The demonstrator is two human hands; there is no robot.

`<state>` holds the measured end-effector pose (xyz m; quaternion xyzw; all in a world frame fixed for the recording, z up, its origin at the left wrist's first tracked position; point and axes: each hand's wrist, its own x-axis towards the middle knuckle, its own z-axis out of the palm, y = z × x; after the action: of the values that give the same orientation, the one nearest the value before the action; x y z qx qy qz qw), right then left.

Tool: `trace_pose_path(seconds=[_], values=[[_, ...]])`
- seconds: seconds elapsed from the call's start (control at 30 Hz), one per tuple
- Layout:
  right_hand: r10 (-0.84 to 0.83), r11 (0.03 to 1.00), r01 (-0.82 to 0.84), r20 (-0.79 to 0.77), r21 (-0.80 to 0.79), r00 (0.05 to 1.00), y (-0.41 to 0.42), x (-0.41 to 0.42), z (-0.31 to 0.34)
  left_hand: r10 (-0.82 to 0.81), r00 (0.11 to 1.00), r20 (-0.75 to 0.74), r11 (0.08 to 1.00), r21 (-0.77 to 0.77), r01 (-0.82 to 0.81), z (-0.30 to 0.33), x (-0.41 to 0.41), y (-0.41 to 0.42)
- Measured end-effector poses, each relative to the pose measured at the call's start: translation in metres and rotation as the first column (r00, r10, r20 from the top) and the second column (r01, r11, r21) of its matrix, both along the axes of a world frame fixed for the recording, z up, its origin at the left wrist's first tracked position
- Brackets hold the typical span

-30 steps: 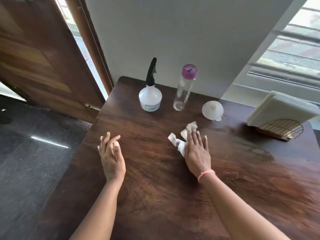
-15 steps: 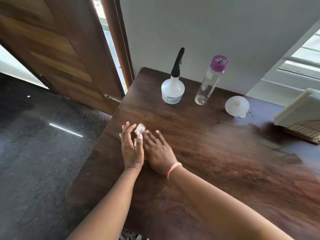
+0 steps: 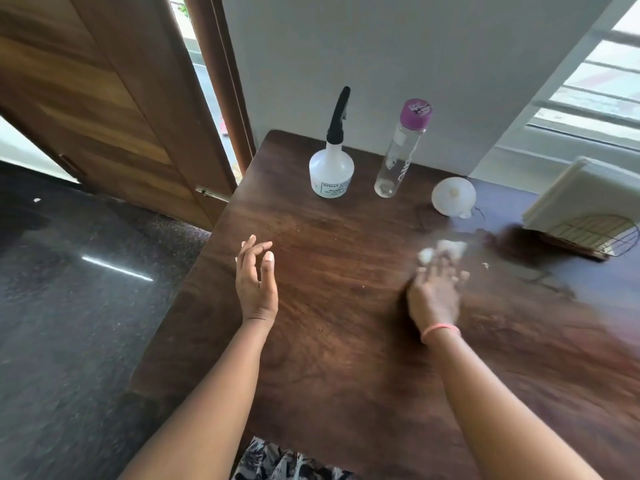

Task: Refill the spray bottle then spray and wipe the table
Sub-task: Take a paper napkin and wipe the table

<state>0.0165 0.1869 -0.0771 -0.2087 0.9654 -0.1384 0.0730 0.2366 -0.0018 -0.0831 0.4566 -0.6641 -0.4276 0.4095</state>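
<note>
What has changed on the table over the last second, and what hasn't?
The right hand, pressing the crumpled tissue to the table, swept left until it met the left hand, then back right toward the napkin holder. Nothing was picked up or let go. The left hand stayed open near the table's left side; the spray bottle, water bottle and funnel did not move.

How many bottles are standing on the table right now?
2: the spray bottle at the table's far edge near the wall, and the clear bottle with a purple cap just right of it. None appears hidden.
</note>
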Motion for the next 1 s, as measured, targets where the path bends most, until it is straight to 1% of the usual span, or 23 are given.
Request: trace_pose_path(seconds=[0.07, 0.1, 0.13, 0.17, 0.2, 0.23, 0.27, 0.3, 0.33, 0.4, 0.47, 0.53, 0.57, 0.6, 0.63, 0.67, 0.73, 0.77, 0.83, 0.87, 0.9, 0.93, 1.0], values=[[0.246, 0.966, -0.247, -0.023, -0.072, 0.969, -0.039, 0.049, 0.0, 0.016, 0.997, -0.069, 0.998, 0.058, -0.012, 0.004, 0.008, -0.002], [0.376, 0.921, -0.376, -0.017, -0.099, 0.926, -0.056, 0.078, 0.0, 0.038, 0.996, -0.084, 0.997, 0.066, -0.033, 0.006, 0.015, -0.002], [0.525, 0.846, -0.523, -0.001, -0.106, 0.851, -0.071, 0.109, 0.002, 0.062, 0.994, -0.089, 0.996, 0.072, -0.056, 0.007, 0.023, -0.001], [0.678, 0.734, -0.673, 0.03, -0.095, 0.735, -0.081, 0.141, 0.004, 0.087, 0.992, -0.089, 0.994, 0.08, -0.08, 0.007, 0.031, 0.0], [0.801, 0.599, -0.798, 0.061, -0.073, 0.596, -0.084, 0.171, 0.007, 0.106, 0.991, -0.082, 0.991, 0.086, -0.099, 0.008, 0.04, 0.004], [0.884, 0.466, -0.884, 0.078, -0.043, 0.462, -0.082, 0.195, 0.007, 0.125, 0.99, -0.059, 0.988, 0.098, -0.119, 0.008, 0.048, 0.006], [0.929, 0.365, -0.931, 0.075, -0.024, 0.363, -0.074, 0.214, 0.005, 0.138, 0.99, -0.017, 0.985, 0.105, -0.136, 0.008, 0.054, 0.01], [0.949, 0.315, -0.949, 0.041, -0.017, 0.314, -0.065, 0.224, 0.002, 0.145, 0.989, 0.037, 0.984, 0.103, -0.148, 0.007, 0.06, 0.013], [0.951, 0.309, -0.951, -0.001, -0.006, 0.309, -0.054, 0.227, -0.002, 0.143, 0.985, 0.096, 0.984, 0.09, -0.152, 0.006, 0.065, 0.016], [0.912, 0.408, -0.912, -0.071, 0.05, 0.404, -0.031, 0.205, -0.007, 0.125, 0.974, 0.189, 0.99, 0.04, -0.135, 0.006, 0.07, 0.023], [0.798, 0.602, -0.794, -0.115, 0.088, 0.592, -0.002, 0.163, -0.011, 0.081, 0.961, 0.265, 0.997, -0.025, -0.077, 0.005, 0.072, 0.033], [0.583, 0.812, -0.577, -0.09, 0.085, 0.807, 0.043, 0.113, -0.008, 0.026, 0.944, 0.328, 0.996, -0.088, 0.003, 0.001, 0.076, 0.04], [0.451, 0.892, -0.444, -0.088, 0.084, 0.888, 0.073, 0.087, -0.008, 0.007, 0.936, 0.351, 0.993, -0.113, 0.035, -0.001, 0.078, 0.041], [0.293, 0.954, -0.286, -0.084, 0.094, 0.952, 0.11, 0.062, -0.007, -0.012, 0.928, 0.372, 0.989, -0.132, 0.066, -0.001, 0.077, 0.043], [0.137, 0.986, -0.129, -0.075, 0.106, 0.988, 0.147, 0.04, -0.007, -0.018, 0.92, 0.393, 0.986, -0.146, 0.082, -0.002, 0.077, 0.044], [-0.018, 0.994, 0.025, -0.065, 0.11, 0.998, 0.183, 0.022, -0.007, -0.016, 0.908, 0.418, 0.984, -0.155, 0.089, -0.001, 0.075, 0.043], [-0.282, 0.953, 0.287, -0.06, 0.099, 0.958, 0.239, 0.003, -0.005, -0.022, 0.884, 0.466, 0.978, -0.173, 0.115, 0.0, 0.072, 0.045], [-0.364, 0.924, 0.366, -0.045, 0.106, 0.93, 0.255, 0.003, -0.003, -0.027, 0.874, 0.486, 0.975, -0.18, 0.13, 0.0, 0.07, 0.047], [-0.448, 0.891, 0.447, -0.007, 0.081, 0.894, 0.25, 0.012, -0.004, -0.037, 0.857, 0.515, 0.97, -0.187, 0.154, 0.0, 0.069, 0.049], [-0.465, 0.884, 0.464, 0.006, 0.054, 0.886, 0.24, 0.023, -0.002, -0.045, 0.855, 0.517, 0.969, -0.187, 0.164, -0.001, 0.069, 0.051], [-0.436, 0.899, 0.436, 0.012, 0.035, 0.9, 0.223, 0.034, -0.003, -0.047, 0.856, 0.515, 0.968, -0.187, 0.166, -0.002, 0.068, 0.051], [-0.369, 0.929, 0.369, -0.008, 0.035, 0.929, 0.206, 0.051, -0.005, -0.05, 0.855, 0.517, 0.968, -0.187, 0.169, -0.003, 0.068, 0.051], [-0.151, 0.986, 0.155, -0.063, 0.061, 0.986, 0.166, 0.095, -0.009, -0.054, 0.848, 0.528, 0.966, -0.186, 0.178, -0.005, 0.067, 0.05]])
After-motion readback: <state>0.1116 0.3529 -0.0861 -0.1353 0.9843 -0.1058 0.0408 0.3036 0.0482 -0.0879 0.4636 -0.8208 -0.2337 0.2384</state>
